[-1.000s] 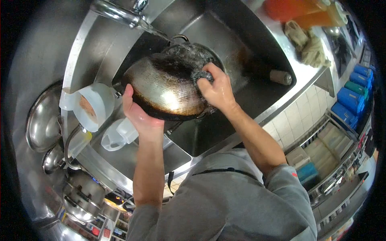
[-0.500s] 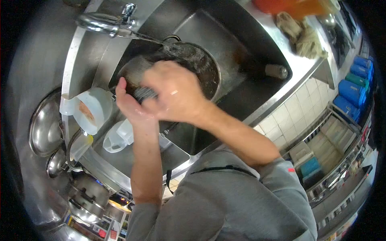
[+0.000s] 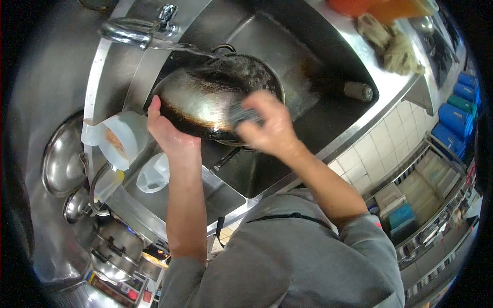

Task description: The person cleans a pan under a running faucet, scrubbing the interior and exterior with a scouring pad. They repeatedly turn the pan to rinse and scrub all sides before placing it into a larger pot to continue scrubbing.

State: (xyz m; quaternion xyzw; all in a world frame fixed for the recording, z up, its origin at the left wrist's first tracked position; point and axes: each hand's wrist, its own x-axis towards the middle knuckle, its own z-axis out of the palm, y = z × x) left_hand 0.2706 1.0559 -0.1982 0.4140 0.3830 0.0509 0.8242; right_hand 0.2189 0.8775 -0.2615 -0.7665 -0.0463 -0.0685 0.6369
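A metal pan (image 3: 192,100) with a scorched, shiny underside is tilted up over the sink. My left hand (image 3: 174,133) grips its near-left edge, thumb up along the side and fingers hidden underneath. In my right hand (image 3: 272,123), blurred by motion, is a grey steel wool scrubber (image 3: 240,114), pressed against the right part of the pan's underside. Behind and below the pan is a round pot (image 3: 275,77) containing water, its loop handle toward the faucet. Water runs from the chrome faucet (image 3: 126,32) toward this pot.
The steel sink (image 3: 298,56) has a cylindrical drain piece (image 3: 358,91) at its right. Cut-open plastic jugs (image 3: 123,141) stand at the left edge, near a metal lid (image 3: 64,154). Crumpled cloths (image 3: 400,54) lie on the right counter. Farther right is a rack with containers (image 3: 400,215).
My right hand has moved right with the scrubber, from the left part of the pan to its right part, uncovering the underside. My left hand keeps its hold.
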